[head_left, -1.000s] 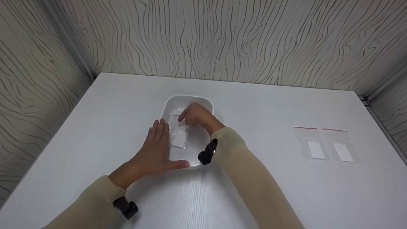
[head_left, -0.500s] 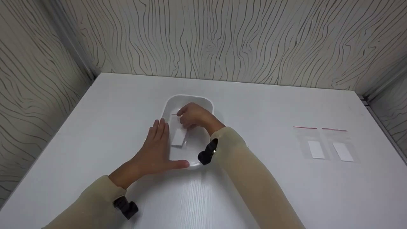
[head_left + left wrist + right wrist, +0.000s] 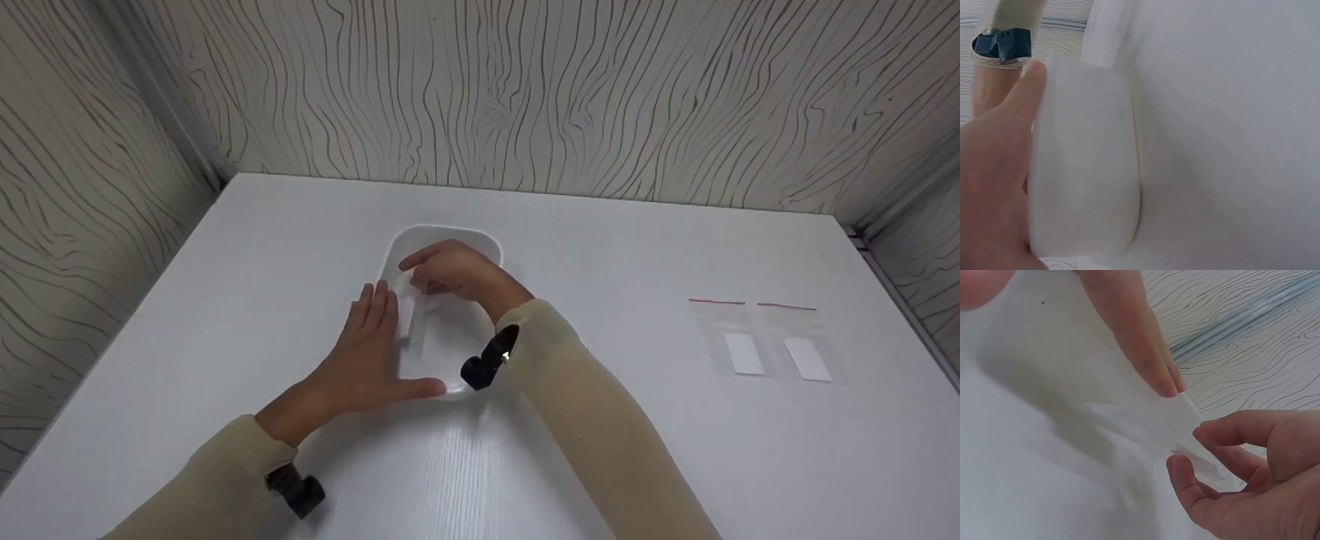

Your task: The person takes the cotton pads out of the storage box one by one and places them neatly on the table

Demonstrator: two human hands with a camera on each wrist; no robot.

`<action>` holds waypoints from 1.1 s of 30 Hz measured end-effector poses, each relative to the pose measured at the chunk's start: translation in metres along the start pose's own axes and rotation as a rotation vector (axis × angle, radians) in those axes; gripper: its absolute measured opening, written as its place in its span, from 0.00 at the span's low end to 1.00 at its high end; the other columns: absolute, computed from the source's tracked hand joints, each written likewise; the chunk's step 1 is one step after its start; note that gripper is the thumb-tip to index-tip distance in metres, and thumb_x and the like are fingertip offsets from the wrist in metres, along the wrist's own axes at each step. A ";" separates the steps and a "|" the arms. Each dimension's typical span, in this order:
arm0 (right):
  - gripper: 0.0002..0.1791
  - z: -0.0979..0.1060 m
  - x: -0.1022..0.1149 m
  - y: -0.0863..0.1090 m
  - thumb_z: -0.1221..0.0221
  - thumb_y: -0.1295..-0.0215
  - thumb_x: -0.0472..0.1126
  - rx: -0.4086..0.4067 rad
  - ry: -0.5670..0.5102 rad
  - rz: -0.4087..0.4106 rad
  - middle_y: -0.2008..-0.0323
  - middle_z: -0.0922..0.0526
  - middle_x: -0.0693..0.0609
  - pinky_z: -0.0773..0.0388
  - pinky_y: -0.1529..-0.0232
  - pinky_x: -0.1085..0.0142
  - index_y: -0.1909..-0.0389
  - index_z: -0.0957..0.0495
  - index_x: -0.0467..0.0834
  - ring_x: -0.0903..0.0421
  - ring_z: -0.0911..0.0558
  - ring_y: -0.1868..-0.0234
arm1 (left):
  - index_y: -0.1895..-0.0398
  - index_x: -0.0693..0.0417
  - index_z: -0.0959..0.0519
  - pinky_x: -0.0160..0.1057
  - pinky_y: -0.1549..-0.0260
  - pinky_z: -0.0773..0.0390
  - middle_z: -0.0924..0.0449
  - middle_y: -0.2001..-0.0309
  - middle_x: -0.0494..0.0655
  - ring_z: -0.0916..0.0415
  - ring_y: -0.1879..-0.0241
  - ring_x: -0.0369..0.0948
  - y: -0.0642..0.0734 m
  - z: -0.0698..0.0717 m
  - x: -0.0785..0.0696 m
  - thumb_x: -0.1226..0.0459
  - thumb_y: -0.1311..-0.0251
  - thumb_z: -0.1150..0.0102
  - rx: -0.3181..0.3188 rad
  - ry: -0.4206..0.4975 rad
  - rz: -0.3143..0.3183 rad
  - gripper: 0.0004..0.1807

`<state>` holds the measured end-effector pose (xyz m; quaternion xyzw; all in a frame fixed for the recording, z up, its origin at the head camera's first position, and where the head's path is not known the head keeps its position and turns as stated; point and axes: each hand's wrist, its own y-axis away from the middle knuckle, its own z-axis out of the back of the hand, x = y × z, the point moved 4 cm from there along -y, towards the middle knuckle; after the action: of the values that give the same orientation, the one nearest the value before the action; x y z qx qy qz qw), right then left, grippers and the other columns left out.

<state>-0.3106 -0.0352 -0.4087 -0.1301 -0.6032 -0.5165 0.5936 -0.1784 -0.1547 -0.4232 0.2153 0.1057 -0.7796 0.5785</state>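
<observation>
A white plastic container [image 3: 461, 352] with rounded corners stands on the table. My left hand [image 3: 360, 367] lies along its left side, straight fingers at the rim and thumb spread over the near edge. The left wrist view shows the container's outer wall [image 3: 1089, 163] beside that thumb. Inside the container, my right hand [image 3: 459, 271] pinches the upper end of a clear zip bag [image 3: 411, 319] with a white card in it. The bag stands tilted close to the left wall. In the right wrist view, the thumb and fingers [image 3: 1184, 473] meet at the crinkled plastic.
Two more clear zip bags with red strips, a left one [image 3: 742, 352] and a right one [image 3: 808, 358], lie side by side at the right, each with a white card. A wood-patterned panel [image 3: 495, 97] rises behind the white table [image 3: 600, 247].
The right hand has shifted left inside the container. The zip bag, flat on the bottom before, is tipped up toward the left wall. The left hand stays in place.
</observation>
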 end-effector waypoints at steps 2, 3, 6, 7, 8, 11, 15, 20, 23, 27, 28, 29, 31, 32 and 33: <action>0.22 -0.003 0.000 0.001 0.43 0.34 0.28 0.016 0.040 0.002 0.40 0.20 0.45 0.20 0.46 0.62 0.40 0.19 0.39 0.55 0.20 0.55 | 0.22 0.74 0.61 0.59 0.25 0.68 0.72 0.20 0.68 0.81 0.21 0.58 0.000 -0.001 0.000 0.26 0.53 0.36 -0.002 -0.002 0.000 0.77; 0.22 -0.005 -0.001 0.001 0.42 0.34 0.29 0.024 0.065 0.000 0.40 0.20 0.46 0.20 0.46 0.61 0.39 0.19 0.39 0.54 0.20 0.54 | 0.22 0.74 0.61 0.59 0.25 0.68 0.72 0.20 0.68 0.81 0.21 0.58 0.000 -0.001 0.000 0.26 0.53 0.36 -0.002 -0.002 0.001 0.77; 0.23 -0.009 -0.002 0.002 0.42 0.33 0.30 0.051 0.123 -0.007 0.42 0.20 0.46 0.18 0.49 0.61 0.37 0.21 0.40 0.53 0.20 0.53 | 0.22 0.74 0.61 0.59 0.25 0.68 0.72 0.20 0.68 0.80 0.21 0.58 0.000 -0.001 0.000 0.27 0.52 0.35 -0.002 -0.009 -0.001 0.76; 0.23 -0.010 -0.002 0.002 0.41 0.32 0.31 0.059 0.137 -0.011 0.42 0.20 0.45 0.17 0.50 0.61 0.37 0.21 0.40 0.53 0.19 0.53 | 0.22 0.75 0.61 0.59 0.25 0.68 0.72 0.20 0.68 0.80 0.21 0.58 0.000 -0.001 0.000 0.27 0.52 0.35 -0.002 -0.014 -0.002 0.76; 0.23 -0.011 -0.002 0.003 0.41 0.32 0.31 0.062 0.150 -0.015 0.43 0.19 0.46 0.17 0.50 0.61 0.36 0.21 0.40 0.53 0.19 0.53 | 0.22 0.75 0.61 0.59 0.25 0.68 0.72 0.20 0.68 0.80 0.21 0.58 0.000 -0.001 0.000 0.28 0.51 0.35 -0.001 -0.011 -0.003 0.76; 0.24 -0.013 -0.003 0.003 0.40 0.33 0.30 0.064 0.164 -0.015 0.47 0.19 0.46 0.16 0.52 0.60 0.36 0.22 0.40 0.53 0.19 0.57 | 0.22 0.75 0.62 0.59 0.25 0.68 0.73 0.21 0.68 0.81 0.21 0.58 0.000 -0.001 0.000 0.27 0.51 0.36 0.000 -0.008 -0.004 0.76; 0.25 -0.013 -0.005 0.002 0.41 0.34 0.27 0.044 0.188 -0.008 0.50 0.18 0.44 0.15 0.54 0.60 0.35 0.23 0.39 0.54 0.20 0.63 | 0.22 0.74 0.63 0.58 0.25 0.69 0.73 0.21 0.68 0.82 0.21 0.57 0.000 -0.001 0.001 0.27 0.51 0.37 0.002 -0.006 -0.001 0.76; 0.26 -0.010 -0.005 0.000 0.44 0.36 0.26 -0.003 0.212 0.009 0.46 0.18 0.42 0.15 0.54 0.60 0.36 0.22 0.36 0.55 0.20 0.63 | 0.22 0.74 0.63 0.58 0.25 0.69 0.73 0.21 0.68 0.82 0.21 0.57 0.000 -0.001 0.001 0.26 0.52 0.37 0.004 -0.012 0.002 0.76; 0.24 -0.009 -0.005 0.000 0.43 0.34 0.28 -0.031 0.217 0.022 0.44 0.18 0.43 0.16 0.53 0.59 0.37 0.22 0.36 0.55 0.19 0.61 | 0.22 0.74 0.62 0.58 0.25 0.68 0.73 0.21 0.68 0.82 0.21 0.57 0.000 -0.001 0.000 0.27 0.51 0.36 0.004 -0.014 0.003 0.76; 0.22 -0.009 -0.003 0.000 0.42 0.32 0.30 -0.056 0.203 0.033 0.44 0.17 0.43 0.16 0.53 0.59 0.38 0.21 0.36 0.54 0.19 0.60 | 0.22 0.75 0.62 0.59 0.25 0.68 0.73 0.21 0.68 0.81 0.21 0.58 -0.001 -0.001 0.000 0.28 0.51 0.36 0.004 -0.020 0.005 0.76; 0.21 -0.009 -0.003 0.000 0.41 0.32 0.31 -0.062 0.198 0.036 0.44 0.17 0.44 0.16 0.53 0.60 0.38 0.20 0.37 0.54 0.19 0.60 | 0.22 0.75 0.62 0.59 0.25 0.68 0.73 0.21 0.68 0.81 0.21 0.58 -0.001 -0.001 0.000 0.28 0.51 0.36 0.003 -0.022 0.004 0.76; 0.21 -0.009 -0.003 0.000 0.41 0.31 0.31 -0.067 0.192 0.039 0.45 0.17 0.44 0.16 0.53 0.60 0.38 0.20 0.37 0.55 0.18 0.60 | 0.22 0.75 0.62 0.59 0.25 0.68 0.73 0.21 0.68 0.81 0.21 0.58 -0.001 -0.001 0.000 0.28 0.51 0.35 0.003 -0.021 0.004 0.76; 0.20 -0.008 -0.003 0.000 0.41 0.31 0.33 -0.084 0.183 0.041 0.45 0.16 0.44 0.16 0.54 0.61 0.39 0.20 0.38 0.55 0.18 0.60 | 0.23 0.75 0.62 0.60 0.25 0.68 0.72 0.21 0.68 0.81 0.21 0.58 -0.001 -0.001 0.000 0.28 0.51 0.35 0.000 -0.021 0.004 0.75; 0.19 -0.008 -0.003 0.000 0.41 0.30 0.33 -0.091 0.180 0.044 0.46 0.16 0.44 0.16 0.54 0.61 0.39 0.19 0.38 0.55 0.18 0.60 | 0.23 0.75 0.62 0.60 0.25 0.68 0.72 0.21 0.68 0.81 0.21 0.58 -0.001 -0.002 0.001 0.28 0.51 0.35 -0.001 -0.021 0.003 0.75; 0.19 -0.008 -0.003 -0.001 0.40 0.30 0.33 -0.102 0.176 0.045 0.46 0.16 0.45 0.16 0.55 0.61 0.39 0.19 0.39 0.55 0.18 0.60 | 0.23 0.75 0.62 0.60 0.25 0.68 0.72 0.21 0.68 0.81 0.21 0.58 -0.001 -0.002 0.001 0.28 0.51 0.35 -0.002 -0.018 0.004 0.75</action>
<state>-0.3059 -0.0401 -0.4134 -0.1275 -0.5185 -0.5426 0.6484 -0.1794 -0.1542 -0.4253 0.2077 0.1008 -0.7802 0.5813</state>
